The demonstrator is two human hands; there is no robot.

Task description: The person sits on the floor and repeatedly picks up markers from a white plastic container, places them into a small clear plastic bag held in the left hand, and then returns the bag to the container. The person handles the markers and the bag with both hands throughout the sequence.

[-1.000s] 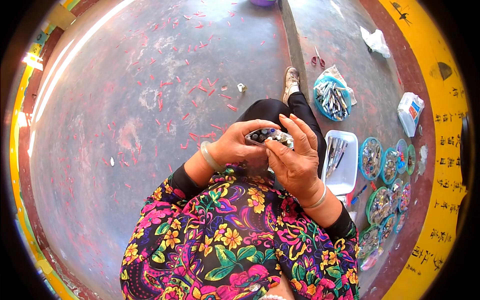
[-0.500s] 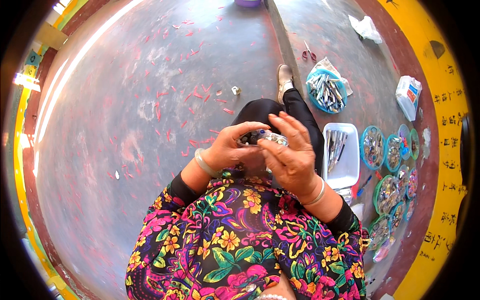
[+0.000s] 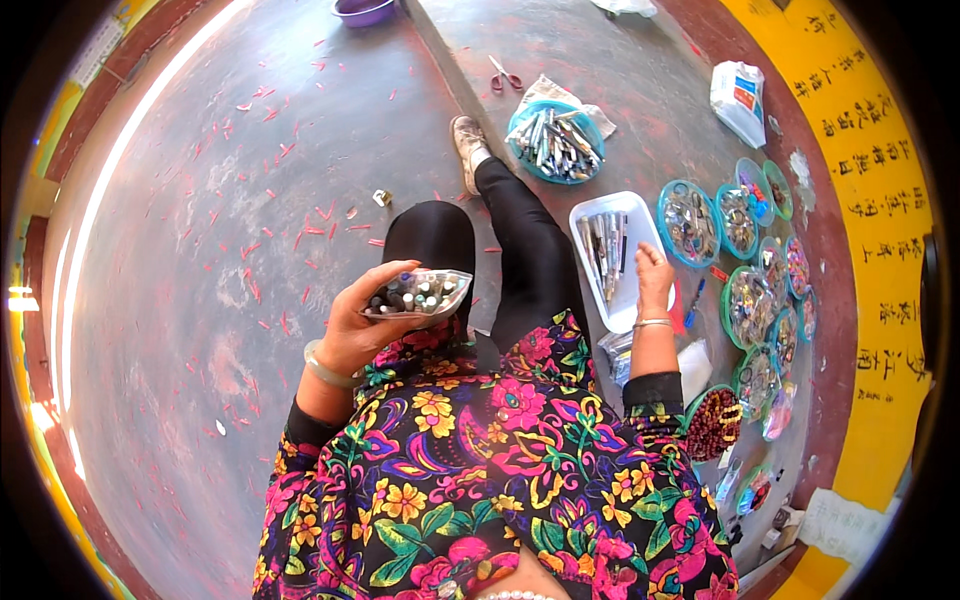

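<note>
Sitting on a grey floor (image 3: 200, 250) strewn with small red scraps, the person holds a clear plastic bag of small capped tubes (image 3: 418, 294) in the left hand (image 3: 365, 325); the fingers curl up around the bag from below, with the thumb along its near edge, so the bag sits just left of picture centre, above the black-clad knee; a pale bangle (image 3: 325, 368) rings that wrist. The right hand (image 3: 652, 278) reaches out toward three o'clock and rests its fingertips on the edge of a white rectangular tray (image 3: 590, 215) holding slim pens or tubes; whether the fingers pinch anything I cannot tell, though they look loosely bent rather than clenched. At one o'clock from the tray stands a round teal basket (image 3: 520, 130) heaped with silvery tubes; red-handled scissors (image 3: 505, 74) lie just beyond it at twelve o'clock. A curved row of round teal-rimmed dishes (image 3: 690, 222) filled with small bright pieces runs from two o'clock down to four o'clock beside the right arm; a white packet (image 3: 738, 100) lies at one o'clock near the yellow wall; a purple bowl (image 3: 362, 10) sits at the top edge.
</note>
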